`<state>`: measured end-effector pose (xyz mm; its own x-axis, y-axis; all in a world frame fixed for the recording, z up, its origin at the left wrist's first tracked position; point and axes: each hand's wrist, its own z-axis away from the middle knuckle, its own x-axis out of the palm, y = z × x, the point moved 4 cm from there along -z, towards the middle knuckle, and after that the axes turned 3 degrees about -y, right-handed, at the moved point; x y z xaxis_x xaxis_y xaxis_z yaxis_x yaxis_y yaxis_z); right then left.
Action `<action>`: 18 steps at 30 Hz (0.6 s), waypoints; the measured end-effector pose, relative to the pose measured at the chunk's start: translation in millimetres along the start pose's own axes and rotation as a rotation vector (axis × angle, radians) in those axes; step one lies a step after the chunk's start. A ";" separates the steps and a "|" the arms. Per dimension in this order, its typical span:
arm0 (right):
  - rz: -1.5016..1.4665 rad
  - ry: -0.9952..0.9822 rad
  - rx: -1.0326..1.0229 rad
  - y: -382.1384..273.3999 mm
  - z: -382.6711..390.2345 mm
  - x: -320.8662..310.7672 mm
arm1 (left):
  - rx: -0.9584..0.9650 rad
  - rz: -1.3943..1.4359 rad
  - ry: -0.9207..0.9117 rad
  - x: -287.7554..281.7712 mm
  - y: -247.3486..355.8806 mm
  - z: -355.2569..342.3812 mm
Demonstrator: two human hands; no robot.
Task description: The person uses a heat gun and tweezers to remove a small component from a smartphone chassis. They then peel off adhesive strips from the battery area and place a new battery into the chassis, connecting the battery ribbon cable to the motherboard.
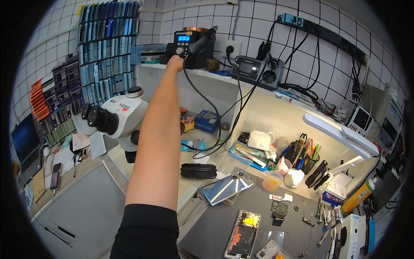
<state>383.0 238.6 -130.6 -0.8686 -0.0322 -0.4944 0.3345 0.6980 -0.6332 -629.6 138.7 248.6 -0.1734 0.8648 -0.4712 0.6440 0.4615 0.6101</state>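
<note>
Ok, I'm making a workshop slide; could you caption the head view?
Hand at a blue-lit station on the shelf, above a microscope and an opened phone.

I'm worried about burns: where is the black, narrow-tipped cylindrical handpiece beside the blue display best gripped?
Probably take the handpiece by its thick lower body, from the front: it slants up rightward across the black station, its narrow tip uppermost.

Left arm (152, 181), extended far forward and upward from the lower edge, leaning slightly rightward, black sleeve (145, 231) ending near the elbow, forearm (159, 125) bare, wrist (171, 72) narrow at the far end, left hand (175, 63) small, raised, finger pose unclear.
</note>
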 end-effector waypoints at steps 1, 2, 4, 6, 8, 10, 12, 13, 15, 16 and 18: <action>0.005 0.010 -0.031 1.6 -2.1 4.1 | 0.084 0.022 -0.044 -0.6 -0.3 -15.3; 0.052 0.024 -0.056 -5.9 -2.8 2.8 | 0.144 0.058 0.021 14.3 6.6 2.4; 0.084 0.043 -0.036 -10.9 -0.6 1.2 | 0.195 -0.053 0.031 17.8 18.1 14.8; 0.111 0.032 -0.079 -28.8 -10.5 1.3 | 0.237 -0.088 0.077 17.4 29.2 28.9; 0.114 0.027 -0.081 -37.3 -15.2 2.6 | 0.213 -0.080 0.096 17.0 22.3 21.5; 0.100 0.037 -0.046 -37.8 -14.5 2.7 | 0.243 -0.126 0.107 16.4 14.8 15.2; 0.091 0.017 -0.069 -36.9 -16.4 3.4 | 0.276 -0.088 0.144 17.3 7.8 9.6; 0.086 0.007 -0.080 -35.9 -16.9 3.5 | 0.292 -0.070 0.162 15.5 4.2 6.7; 0.074 -0.013 -0.089 -33.9 -17.8 4.1 | 0.292 -0.207 0.132 11.2 3.8 1.6; 0.065 -0.026 -0.093 -32.1 -18.2 4.8 | 0.291 -0.280 0.117 8.7 3.3 0.5; 0.096 -0.018 -0.066 -32.6 -15.7 3.4 | 0.184 -0.190 0.102 5.9 5.8 10.2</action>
<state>363.4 227.0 -102.3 -0.8269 0.0244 -0.5619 0.3904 0.7441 -0.5421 -619.2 144.5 242.9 -0.3720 0.7857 -0.4943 0.7155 0.5819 0.3866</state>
